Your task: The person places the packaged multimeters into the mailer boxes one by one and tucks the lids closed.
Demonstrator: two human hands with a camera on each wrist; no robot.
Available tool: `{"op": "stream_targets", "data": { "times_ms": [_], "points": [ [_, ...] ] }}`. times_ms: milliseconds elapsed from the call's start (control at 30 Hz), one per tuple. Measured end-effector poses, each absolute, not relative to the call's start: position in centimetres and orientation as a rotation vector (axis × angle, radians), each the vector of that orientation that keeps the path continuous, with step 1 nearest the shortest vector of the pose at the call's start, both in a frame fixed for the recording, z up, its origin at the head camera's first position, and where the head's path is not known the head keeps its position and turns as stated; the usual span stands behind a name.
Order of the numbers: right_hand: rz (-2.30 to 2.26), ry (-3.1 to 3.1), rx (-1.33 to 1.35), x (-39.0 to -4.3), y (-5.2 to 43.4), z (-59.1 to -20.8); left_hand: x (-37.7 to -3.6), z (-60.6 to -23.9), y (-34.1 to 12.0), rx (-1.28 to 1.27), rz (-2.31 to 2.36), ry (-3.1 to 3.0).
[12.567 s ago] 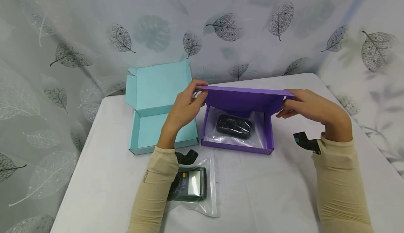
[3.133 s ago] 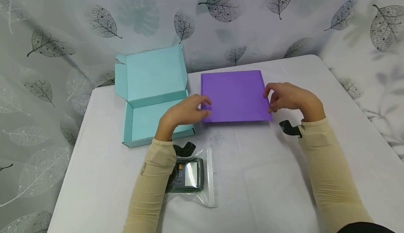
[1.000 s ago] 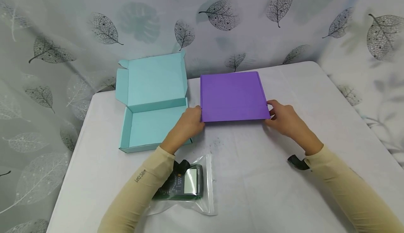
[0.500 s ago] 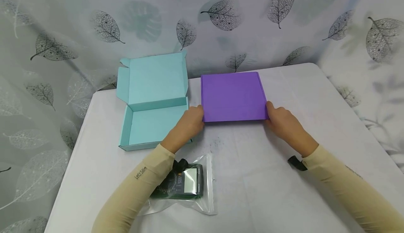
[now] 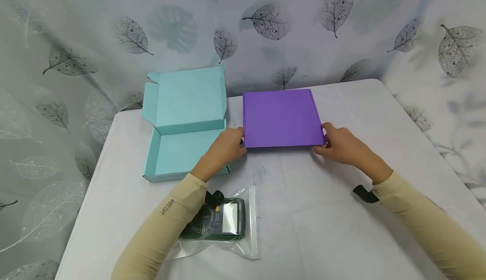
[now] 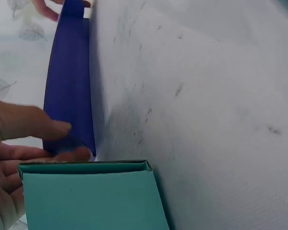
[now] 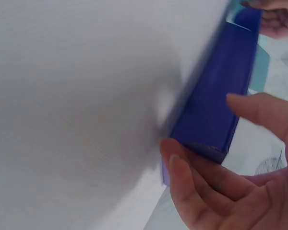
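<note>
Left hand (image 5: 225,148) and right hand (image 5: 339,146) grip the closed purple cardboard box's (image 5: 282,117) near corners; open teal cardboard box (image 5: 182,153) crowds its left, bare white table (image 5: 334,229) lies rightward

Teal box (image 5: 182,145) blocks left of purple box (image 5: 282,117); right side open.

The closed box (image 5: 282,117) is plain purple, and the open box (image 5: 184,122) just to the left of it is light turquoise inside and outside. In front of the purple box, the table (image 5: 326,229) is white, and a dark green meter (image 5: 216,224) with a grey screen lies in a clear bag (image 5: 222,229). Behind the purple box the curtain (image 5: 303,27) is pale grey with dark leaf prints, and the sleeves (image 5: 167,229) are beige.
</note>
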State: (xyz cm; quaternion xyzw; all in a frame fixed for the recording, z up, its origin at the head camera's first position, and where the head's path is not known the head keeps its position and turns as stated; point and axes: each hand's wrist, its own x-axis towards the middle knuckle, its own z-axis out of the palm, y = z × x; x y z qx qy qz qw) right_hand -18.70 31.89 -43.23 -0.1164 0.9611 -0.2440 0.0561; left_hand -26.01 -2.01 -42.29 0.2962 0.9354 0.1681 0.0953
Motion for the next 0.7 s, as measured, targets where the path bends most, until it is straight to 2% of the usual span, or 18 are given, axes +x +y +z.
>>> {"op": "stream_targets", "data": {
  "times_ms": [367,700],
  "points": [
    [-0.999,2.715,-0.225,-19.0,33.4,-42.6,-26.9,-42.4,-2.3,0.806,0.658,2.665],
    [-1.059,2.689,-0.262,-19.5,34.0,-42.9,-26.8,-42.5,-2.7,0.848,0.682,2.635]
  ]
}}
